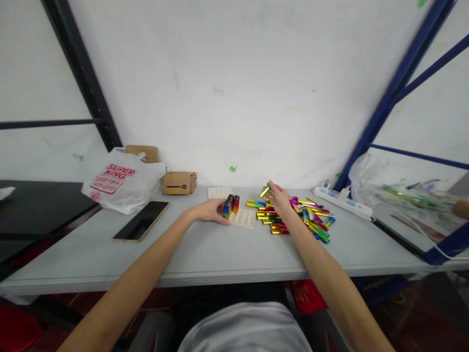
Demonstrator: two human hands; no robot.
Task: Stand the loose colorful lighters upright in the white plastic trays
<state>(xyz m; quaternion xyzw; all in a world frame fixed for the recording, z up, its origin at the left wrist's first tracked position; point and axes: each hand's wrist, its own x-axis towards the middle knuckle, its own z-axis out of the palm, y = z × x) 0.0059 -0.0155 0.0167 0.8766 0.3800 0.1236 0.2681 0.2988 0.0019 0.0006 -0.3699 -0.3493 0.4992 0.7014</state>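
Note:
Several shiny lighters (231, 204) in blue, red and gold stand upright at the left end of a pale tray with round holes (245, 218). My left hand (211, 211) curls around the left side of these standing lighters, thumb toward me. Above the back of a loose pile of metallic lighters (269, 215), my right hand (278, 195) pinches one green-gold lighter (264, 190), held tilted. The pile lies to the right of the tray, in gold, red, green, blue and pink. My right forearm covers part of it.
A second pale tray (220, 192) lies behind, near the wall. On the left are a cardboard box (179, 183), a white plastic bag (124, 181) and a dark tablet-like device (141, 221). A white power strip (343, 203) lies at right, beside a blue metal frame (384, 105).

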